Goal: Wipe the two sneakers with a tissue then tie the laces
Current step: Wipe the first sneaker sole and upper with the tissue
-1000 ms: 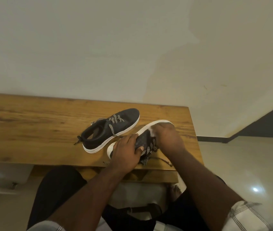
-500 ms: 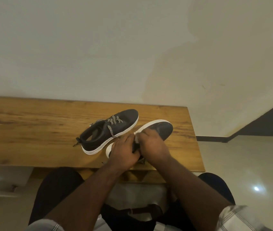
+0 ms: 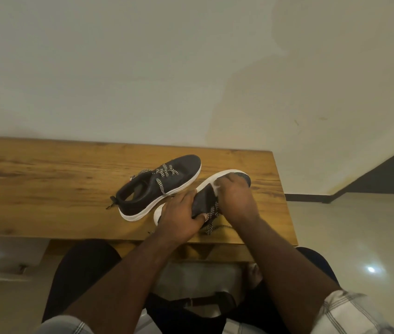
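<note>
Two black sneakers with white soles and black-and-white laces lie on a wooden table (image 3: 46, 189). The left sneaker (image 3: 160, 186) rests free, its laces loose. The right sneaker (image 3: 205, 201) is tipped on its side near the front edge. My left hand (image 3: 181, 213) grips its heel and collar. My right hand (image 3: 234, 196) presses a white tissue (image 3: 215, 188) against the upper near the toe; most of the tissue is hidden under the fingers. Loose lace ends (image 3: 215, 227) trail toward the table's front edge.
The table's right end (image 3: 285, 201) is just past my right hand, with tiled floor (image 3: 359, 237) beyond it. A plain wall (image 3: 143, 68) rises behind the table. My knees in dark trousers (image 3: 82, 273) sit under the front edge.
My right hand with the tissue has slid from the middle of the right sneaker out toward its toe. My left hand keeps its hold on the heel.
</note>
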